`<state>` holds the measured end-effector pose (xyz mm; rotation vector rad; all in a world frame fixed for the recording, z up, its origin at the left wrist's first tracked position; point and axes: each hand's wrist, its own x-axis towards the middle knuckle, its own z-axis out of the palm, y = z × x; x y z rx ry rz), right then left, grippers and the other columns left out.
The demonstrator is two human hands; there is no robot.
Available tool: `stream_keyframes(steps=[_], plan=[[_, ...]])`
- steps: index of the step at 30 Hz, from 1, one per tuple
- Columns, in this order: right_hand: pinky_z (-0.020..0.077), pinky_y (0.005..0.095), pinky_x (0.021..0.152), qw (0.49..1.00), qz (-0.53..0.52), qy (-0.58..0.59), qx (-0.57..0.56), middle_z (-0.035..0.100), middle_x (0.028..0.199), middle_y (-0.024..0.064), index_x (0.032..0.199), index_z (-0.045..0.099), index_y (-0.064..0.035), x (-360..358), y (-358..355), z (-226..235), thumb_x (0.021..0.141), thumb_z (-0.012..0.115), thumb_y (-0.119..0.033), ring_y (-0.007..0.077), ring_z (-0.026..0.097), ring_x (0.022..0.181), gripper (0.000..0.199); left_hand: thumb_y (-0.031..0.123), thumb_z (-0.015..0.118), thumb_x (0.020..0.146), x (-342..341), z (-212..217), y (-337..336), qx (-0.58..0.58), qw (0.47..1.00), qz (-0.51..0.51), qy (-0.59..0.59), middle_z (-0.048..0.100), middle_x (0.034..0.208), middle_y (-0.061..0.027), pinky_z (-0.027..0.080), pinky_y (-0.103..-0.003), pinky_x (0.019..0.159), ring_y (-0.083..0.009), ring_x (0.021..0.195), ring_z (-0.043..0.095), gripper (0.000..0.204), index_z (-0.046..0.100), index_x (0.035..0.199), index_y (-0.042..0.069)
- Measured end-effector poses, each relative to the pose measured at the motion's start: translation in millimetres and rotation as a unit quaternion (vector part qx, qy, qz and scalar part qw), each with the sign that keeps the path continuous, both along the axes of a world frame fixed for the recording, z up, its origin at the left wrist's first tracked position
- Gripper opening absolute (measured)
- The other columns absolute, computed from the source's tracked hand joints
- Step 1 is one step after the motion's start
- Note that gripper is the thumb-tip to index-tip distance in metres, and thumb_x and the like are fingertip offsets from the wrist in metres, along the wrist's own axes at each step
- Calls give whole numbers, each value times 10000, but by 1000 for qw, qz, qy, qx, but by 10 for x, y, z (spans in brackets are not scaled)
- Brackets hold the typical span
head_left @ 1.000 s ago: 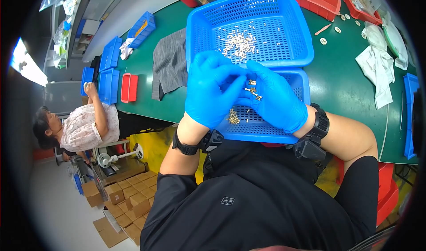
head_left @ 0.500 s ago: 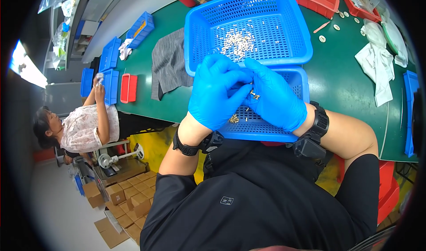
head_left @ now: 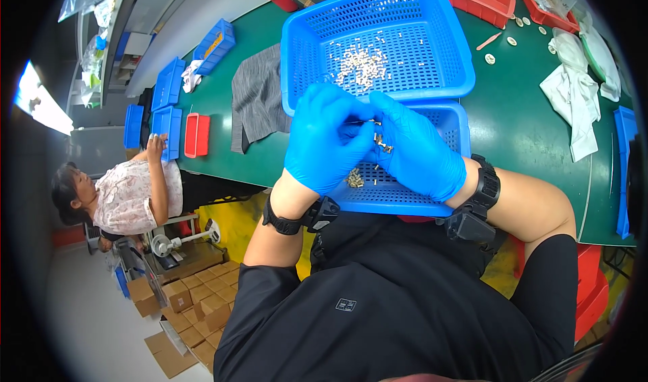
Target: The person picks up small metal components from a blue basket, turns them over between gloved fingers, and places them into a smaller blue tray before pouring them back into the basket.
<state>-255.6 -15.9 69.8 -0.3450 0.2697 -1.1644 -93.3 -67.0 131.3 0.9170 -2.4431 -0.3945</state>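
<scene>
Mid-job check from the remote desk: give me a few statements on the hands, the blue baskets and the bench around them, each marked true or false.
1. Both hands wear blue gloves. True: the left hand and right hand are gloved and meet over the lower blue basket.
2. The upper blue basket holds nothing. False: a heap of small pale parts lies in it.
3. A small metal part sits at the fingertips between the hands. True.
4. A grey cloth lies on the green bench to the left of the baskets. True.
5. The white rags lie inside the lower blue basket. False: they lie on the bench to the right of the baskets.
6. Both wrists are bare. False: each carries a black strap.
</scene>
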Motion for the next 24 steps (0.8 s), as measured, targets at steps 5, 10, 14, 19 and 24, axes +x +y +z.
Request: stream_keyframes(steps=[5,10,14,19,24], plan=[[569,342,969,999,11,19,37,662,1239,93,1285,620,-37,-24,-19,99,1076,533,-213,196,659,1123,287,67,794,757,82,-24,-56,-40,997,25,59,639,923,-79,485,-422,858,-309,981,590,160,717,896,88],[568,339,965,998,-16,56,-4,673,1236,106,1278,641,-25,4,-18,58,1068,552,-223,197,666,1115,302,45,798,768,123,-34,-76,-27,996,9,83,652,953,-93,492,-410,877,-298,1008,599,177,730,928,80],[571,339,951,997,-18,77,-4,673,1231,105,1285,638,-29,8,-26,109,1064,557,-218,196,671,1102,302,34,801,766,158,-31,-96,-24,996,-9,88,662,976,-95,497,-405,878,-293,1018,606,193,733,944,69],[578,332,931,997,-24,75,3,686,1185,110,1254,654,-29,-53,11,226,1061,556,-204,195,687,1062,279,15,809,747,168,-11,-86,-25,989,-34,141,662,996,-90,502,-396,889,-285,1027,613,223,733,951,62],[590,328,908,997,-19,67,15,699,1142,122,1233,665,-26,-85,24,243,1057,551,-187,201,702,1032,265,-67,775,770,179,50,-63,-38,985,-74,149,633,1028,-75,480,-363,897,-245,1018,601,236,688,957,46]])
